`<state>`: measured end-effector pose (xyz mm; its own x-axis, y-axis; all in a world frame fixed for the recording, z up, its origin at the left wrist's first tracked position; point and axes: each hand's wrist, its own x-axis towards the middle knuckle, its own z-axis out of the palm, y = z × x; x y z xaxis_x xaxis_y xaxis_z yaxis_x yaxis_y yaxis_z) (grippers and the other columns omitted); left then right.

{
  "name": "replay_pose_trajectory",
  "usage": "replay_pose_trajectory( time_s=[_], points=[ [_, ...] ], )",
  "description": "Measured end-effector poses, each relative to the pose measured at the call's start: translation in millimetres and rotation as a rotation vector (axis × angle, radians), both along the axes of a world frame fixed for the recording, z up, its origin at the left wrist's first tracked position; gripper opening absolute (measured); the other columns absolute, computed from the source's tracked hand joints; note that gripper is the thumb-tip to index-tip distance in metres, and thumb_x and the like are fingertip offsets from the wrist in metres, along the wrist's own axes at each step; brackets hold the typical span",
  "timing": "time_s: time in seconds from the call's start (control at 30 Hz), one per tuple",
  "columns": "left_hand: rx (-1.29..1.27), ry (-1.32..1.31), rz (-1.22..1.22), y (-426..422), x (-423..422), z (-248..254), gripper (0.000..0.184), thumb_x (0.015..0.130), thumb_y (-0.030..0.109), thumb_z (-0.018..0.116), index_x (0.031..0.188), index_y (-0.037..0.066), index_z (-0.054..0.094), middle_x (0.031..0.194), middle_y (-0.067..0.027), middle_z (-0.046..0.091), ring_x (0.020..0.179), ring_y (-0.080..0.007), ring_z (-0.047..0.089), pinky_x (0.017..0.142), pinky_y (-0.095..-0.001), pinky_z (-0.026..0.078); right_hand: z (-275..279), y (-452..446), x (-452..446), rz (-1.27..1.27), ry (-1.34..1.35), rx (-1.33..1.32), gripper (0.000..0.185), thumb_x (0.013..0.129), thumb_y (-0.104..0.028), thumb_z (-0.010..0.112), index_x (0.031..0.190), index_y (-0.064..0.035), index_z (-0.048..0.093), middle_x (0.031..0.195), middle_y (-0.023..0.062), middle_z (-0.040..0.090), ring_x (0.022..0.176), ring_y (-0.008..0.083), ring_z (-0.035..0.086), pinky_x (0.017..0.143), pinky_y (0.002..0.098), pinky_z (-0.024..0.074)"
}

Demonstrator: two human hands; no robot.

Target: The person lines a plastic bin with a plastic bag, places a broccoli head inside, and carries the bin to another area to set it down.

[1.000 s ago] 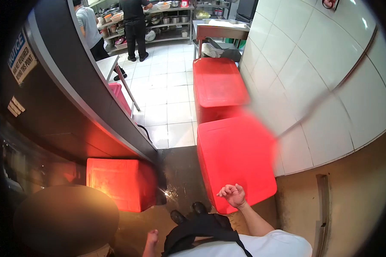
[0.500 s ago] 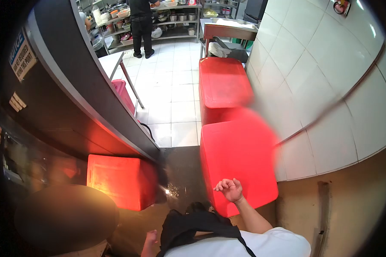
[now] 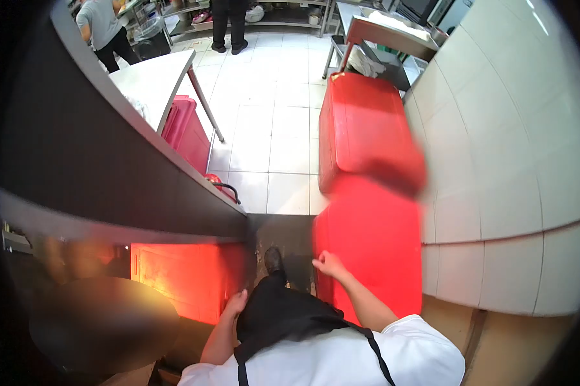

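Note:
My right hand (image 3: 328, 262) hangs over the left edge of a large red plastic bin (image 3: 377, 248). Its fingers are curled in, with nothing seen in them; whether it touches the bin is unclear. Low beside my black apron (image 3: 290, 309) is my left hand (image 3: 237, 302), its fingers mostly hidden from this angle. It is nearest to another red bin (image 3: 187, 273), lit orange, on the left. One dark shoe (image 3: 274, 258) shows on the dark floor between the bins.
Behind the near right bin stands another red bin (image 3: 367, 125), along a white tiled wall (image 3: 489, 161). A dark partition (image 3: 116, 148) runs along the left. Beyond are a white table (image 3: 158, 80), a pink bin (image 3: 188, 132), metal shelves (image 3: 290, 26) and two people.
My view has moved forward and tilted. My right hand has lowered from a raised, spread-fingered pose and curled. More of my left arm shows, and a second person is visible far left.

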<state>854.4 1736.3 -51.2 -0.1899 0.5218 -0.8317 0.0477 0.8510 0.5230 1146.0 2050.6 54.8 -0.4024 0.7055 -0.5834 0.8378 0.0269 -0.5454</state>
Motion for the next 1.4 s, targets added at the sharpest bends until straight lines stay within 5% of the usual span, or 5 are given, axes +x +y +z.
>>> replay_pose_trajectory(
  time_s=[0.17, 0.5, 0.83, 1.1, 1.4],
  points=[
    [0.235, 0.246, -0.306, 249, -19, 126, 0.058, 0.09, 0.049, 0.043, 0.121, 0.001, 0.054, 0.121, -0.0222, 0.055, 0.115, -0.0349, 0.051, 0.095, -0.0413, 0.041, 9, 23, 23, -0.279, -0.039, 0.037, 0.05, 0.077, -0.044, 0.066, 0.107, -0.0042, 0.057, 0.102, 0.0242, 0.059, 0.103, 0.0365, 0.056, 0.087, 0.0436, 0.0448],
    [0.217, 0.27, -0.428, 523, -119, 76, 0.059, 0.09, 0.044, 0.048, 0.127, -0.001, 0.048, 0.125, -0.0234, 0.052, 0.118, -0.0392, 0.048, 0.101, -0.0428, 0.036, -1, 161, 23, -1.146, -0.194, 0.258, 0.045, 0.085, -0.037, 0.059, 0.111, -0.0021, 0.05, 0.108, 0.0277, 0.052, 0.106, 0.0409, 0.047, 0.092, 0.0464, 0.0379],
    [-0.054, 0.177, 0.003, 530, -271, 33, 0.053, 0.09, 0.041, 0.04, 0.111, -0.004, 0.058, 0.114, -0.0266, 0.058, 0.108, -0.0369, 0.056, 0.089, -0.0398, 0.044, -4, 551, -118, -0.609, 0.239, 0.342, 0.035, 0.085, -0.033, 0.06, 0.095, 0.001, 0.06, 0.089, 0.0184, 0.065, 0.084, 0.0299, 0.063, 0.074, 0.0376, 0.0489],
    [-0.22, 0.165, -0.517, 650, -369, 31, 0.03, 0.09, 0.025, 0.047, 0.092, 0.0, 0.062, 0.082, -0.0166, 0.061, 0.068, -0.029, 0.059, 0.058, -0.0434, 0.05, 42, 752, -247, -0.475, 0.507, 0.186, 0.03, 0.085, -0.031, 0.06, 0.1, -0.0037, 0.059, 0.094, 0.0138, 0.066, 0.09, 0.0251, 0.064, 0.079, 0.0355, 0.0494],
    [0.417, 0.448, -0.719, 1044, -520, -14, 0.037, 0.09, 0.03, 0.048, 0.103, -0.002, 0.06, 0.08, -0.0136, 0.064, 0.074, -0.0215, 0.056, 0.061, -0.0347, 0.048, -48, 654, -168, -0.781, -0.418, -0.062, 0.046, 0.081, -0.047, 0.06, 0.101, -0.0053, 0.064, 0.101, 0.0156, 0.065, 0.093, 0.0295, 0.062, 0.082, 0.0386, 0.0485]
  ],
)
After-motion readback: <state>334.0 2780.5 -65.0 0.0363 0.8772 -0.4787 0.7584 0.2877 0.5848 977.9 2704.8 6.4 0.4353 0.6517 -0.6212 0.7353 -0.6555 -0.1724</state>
